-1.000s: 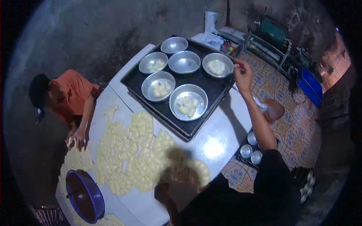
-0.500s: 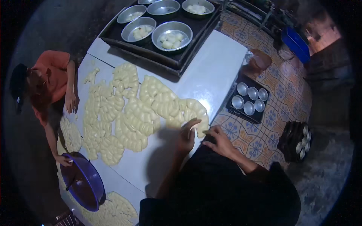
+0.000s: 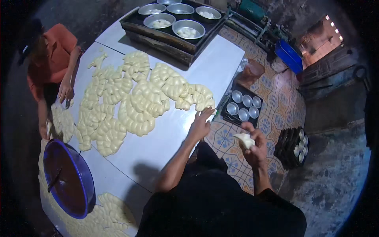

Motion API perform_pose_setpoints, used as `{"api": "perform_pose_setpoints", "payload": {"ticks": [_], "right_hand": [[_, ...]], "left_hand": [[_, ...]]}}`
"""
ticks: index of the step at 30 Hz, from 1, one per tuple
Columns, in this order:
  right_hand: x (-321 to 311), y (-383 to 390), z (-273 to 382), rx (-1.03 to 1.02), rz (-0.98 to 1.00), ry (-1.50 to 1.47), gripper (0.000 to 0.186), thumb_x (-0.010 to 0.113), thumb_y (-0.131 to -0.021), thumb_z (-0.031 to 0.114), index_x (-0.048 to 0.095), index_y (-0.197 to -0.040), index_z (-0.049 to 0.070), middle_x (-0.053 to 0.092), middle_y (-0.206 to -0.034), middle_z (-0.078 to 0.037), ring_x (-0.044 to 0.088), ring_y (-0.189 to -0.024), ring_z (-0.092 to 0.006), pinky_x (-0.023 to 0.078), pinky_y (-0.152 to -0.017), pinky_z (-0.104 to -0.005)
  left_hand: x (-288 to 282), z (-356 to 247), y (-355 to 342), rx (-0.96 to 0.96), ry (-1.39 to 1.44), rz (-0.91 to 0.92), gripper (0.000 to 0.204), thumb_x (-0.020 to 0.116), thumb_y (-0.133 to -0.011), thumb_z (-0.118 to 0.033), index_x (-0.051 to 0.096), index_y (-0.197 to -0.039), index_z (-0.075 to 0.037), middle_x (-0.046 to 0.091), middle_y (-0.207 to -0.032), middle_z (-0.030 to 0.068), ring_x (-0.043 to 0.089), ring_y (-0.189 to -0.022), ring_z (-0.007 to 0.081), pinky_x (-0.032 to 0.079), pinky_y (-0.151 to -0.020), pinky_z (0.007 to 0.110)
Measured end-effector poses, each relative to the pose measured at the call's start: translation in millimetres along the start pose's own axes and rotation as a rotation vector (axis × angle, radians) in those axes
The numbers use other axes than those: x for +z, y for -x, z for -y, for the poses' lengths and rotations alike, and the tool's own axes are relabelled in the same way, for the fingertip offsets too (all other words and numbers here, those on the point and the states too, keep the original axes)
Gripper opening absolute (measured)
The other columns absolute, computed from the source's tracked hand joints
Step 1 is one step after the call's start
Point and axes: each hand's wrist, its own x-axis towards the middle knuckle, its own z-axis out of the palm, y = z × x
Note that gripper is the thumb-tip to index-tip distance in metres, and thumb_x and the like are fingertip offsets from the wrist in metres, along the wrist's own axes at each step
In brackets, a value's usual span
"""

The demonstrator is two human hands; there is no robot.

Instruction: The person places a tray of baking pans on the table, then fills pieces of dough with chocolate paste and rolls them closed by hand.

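Note:
Pale dough [image 3: 136,106] lies across the white table [image 3: 217,59] in joined, pillow-like portions. At its near right end, my left hand [image 3: 201,124] rests with fingers stretched out, their tips touching the last portions. My right hand [image 3: 256,149] is raised beyond the table's right edge, over the tiled floor. Its fingers are closed round a torn piece of dough [image 3: 245,140] with a pointed tip sticking out to the left.
Round metal pans [image 3: 188,29] holding dough pieces sit on a stacked black tray [image 3: 169,51] at the far side. A tray of small round tins [image 3: 243,114] is to the right, off the table. A purple basin [image 3: 85,177] stands near left. A co-worker's hand [image 3: 65,90] is at the left edge.
My right hand has lifted away from the dough's end to the right, taking a torn piece with it. My left hand has flattened at the dough's edge. The whole view has shifted.

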Motion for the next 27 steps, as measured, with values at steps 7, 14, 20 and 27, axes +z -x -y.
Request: {"api": "perform_pose_setpoints", "payload": {"ticks": [7,14,20,27], "right_hand": [[65.3,-8.1,-57.5,-0.011,0.156,0.301,0.032,0.072,-0.073,-0.002,0.057,-0.101,0.000,0.054,-0.107,-0.012,0.055,-0.100,-0.0178,0.045,-0.085,-0.0306],[155.6,-13.2,-138.0,-0.062,0.663,0.554,0.019,0.058,-0.085,-0.001,0.063,-0.103,-0.005,0.053,-0.093,-0.009,0.054,-0.092,-0.0158,0.046,-0.075,-0.0264],[214.8,-19.7,-156.2,-0.003,0.998,0.529,0.025,0.050,-0.092,0.017,0.062,-0.108,0.001,0.045,-0.116,-0.012,0.048,-0.105,-0.0222,0.042,-0.084,-0.0331],[225.1,-23.0,-199.1,0.595,1.338,0.113,0.084,0.068,-0.079,0.038,0.020,-0.142,0.008,0.033,-0.139,-0.012,0.032,-0.130,-0.0232,0.028,-0.106,-0.0381]], "left_hand": [[-97.2,-113.1,105.7,-0.034,0.953,-0.356,0.064,0.053,-0.092,-0.043,0.042,-0.133,0.005,0.045,-0.134,0.0172,0.045,-0.122,0.0257,0.036,-0.102,0.039],[-124.4,-109.7,168.7,-0.406,0.682,-1.120,0.025,0.069,-0.084,-0.012,0.064,-0.101,0.006,0.062,-0.094,0.0054,0.056,-0.081,0.0101,0.046,-0.073,0.023],[-143.0,-108.5,204.4,-0.606,0.242,-1.424,0.010,0.065,-0.084,-0.005,0.067,-0.090,0.003,0.065,-0.080,0.0042,0.058,-0.073,0.0090,0.047,-0.066,0.023],[-155.6,-99.9,219.8,0.239,1.854,-1.189,0.085,0.060,-0.077,-0.060,0.036,-0.134,-0.002,0.049,-0.126,0.0143,0.050,-0.113,0.0246,0.042,-0.095,0.036]]}}
